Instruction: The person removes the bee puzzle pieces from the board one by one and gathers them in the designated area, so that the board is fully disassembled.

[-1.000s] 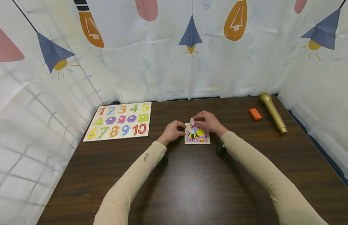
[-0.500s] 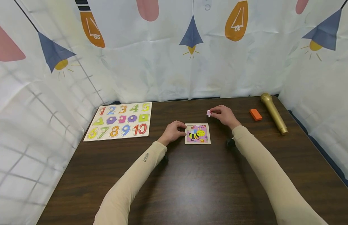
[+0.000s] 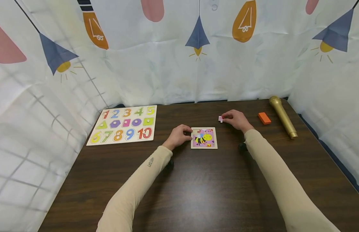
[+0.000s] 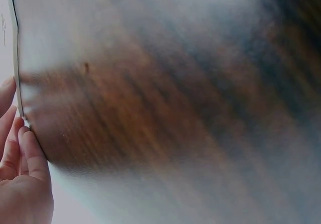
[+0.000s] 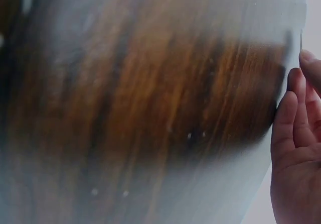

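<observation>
A small square bee jigsaw puzzle [image 3: 204, 138] in a pale wooden frame lies flat on the dark table in the head view. At its left edge, my left hand [image 3: 178, 136] touches the frame with thumb and fingertips, set apart from each other. My right hand [image 3: 236, 120] pinches a small pink jigsaw piece [image 3: 220, 119] by its right side, behind and to the right of the puzzle. In the left wrist view, fingers [image 4: 35, 158] meet a thin pale edge. The right wrist view shows fingers [image 5: 285, 118] at the border; the piece is barely visible there.
A number-and-shape board [image 3: 121, 125] lies at the back left. An orange block [image 3: 264, 118] sits right of my right hand, with a gold microphone [image 3: 283, 117] beyond it. A printed cloth [image 3: 168, 71] hangs behind the wooden table [image 3: 194, 190].
My right hand has moved right with the pink jigsaw piece, from the puzzle's top edge to a spot off its right back corner. The left hand and the puzzle have stayed put.
</observation>
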Motion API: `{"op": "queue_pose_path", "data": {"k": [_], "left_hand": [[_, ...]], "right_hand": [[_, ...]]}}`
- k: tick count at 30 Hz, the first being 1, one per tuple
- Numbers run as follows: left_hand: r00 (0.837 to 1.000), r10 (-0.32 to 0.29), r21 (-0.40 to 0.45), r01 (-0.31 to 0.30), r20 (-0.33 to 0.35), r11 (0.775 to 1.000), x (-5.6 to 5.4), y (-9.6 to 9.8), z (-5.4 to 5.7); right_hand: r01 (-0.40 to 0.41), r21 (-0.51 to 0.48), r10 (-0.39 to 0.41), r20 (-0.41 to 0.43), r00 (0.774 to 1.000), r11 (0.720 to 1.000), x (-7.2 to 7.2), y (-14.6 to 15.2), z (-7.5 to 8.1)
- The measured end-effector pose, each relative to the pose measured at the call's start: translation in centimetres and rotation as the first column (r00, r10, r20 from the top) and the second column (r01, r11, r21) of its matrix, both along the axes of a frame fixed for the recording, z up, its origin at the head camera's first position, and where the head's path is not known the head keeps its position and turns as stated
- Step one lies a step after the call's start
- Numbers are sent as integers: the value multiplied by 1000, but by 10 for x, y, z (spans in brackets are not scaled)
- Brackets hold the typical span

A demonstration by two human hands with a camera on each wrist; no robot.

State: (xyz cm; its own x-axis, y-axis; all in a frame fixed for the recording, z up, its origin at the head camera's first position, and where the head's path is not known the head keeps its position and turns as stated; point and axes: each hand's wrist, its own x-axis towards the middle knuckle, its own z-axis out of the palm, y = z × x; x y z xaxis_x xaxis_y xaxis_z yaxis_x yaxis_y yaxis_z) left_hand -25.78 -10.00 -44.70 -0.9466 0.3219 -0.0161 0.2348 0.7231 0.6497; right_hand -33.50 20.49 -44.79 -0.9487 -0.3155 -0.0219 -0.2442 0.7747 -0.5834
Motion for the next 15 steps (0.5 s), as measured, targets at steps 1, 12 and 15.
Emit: {"op": "queue_pose_path", "data": {"k": [1,12,15], "left_hand": [[1000,1,2,-1,1,1000,0,0,0],[1000,7,14,-7,6,1000,0,0,-1],[1000,6,16,-6,7,1000,0,0,-1]], "right_hand": [[-2,1,2,-3,1000,1000,0,0,0],[-7,31,7,-10,1000,1000,-1,-4,-1],[-8,42,8,-9,1000,999,-2,-5,-2]]}}
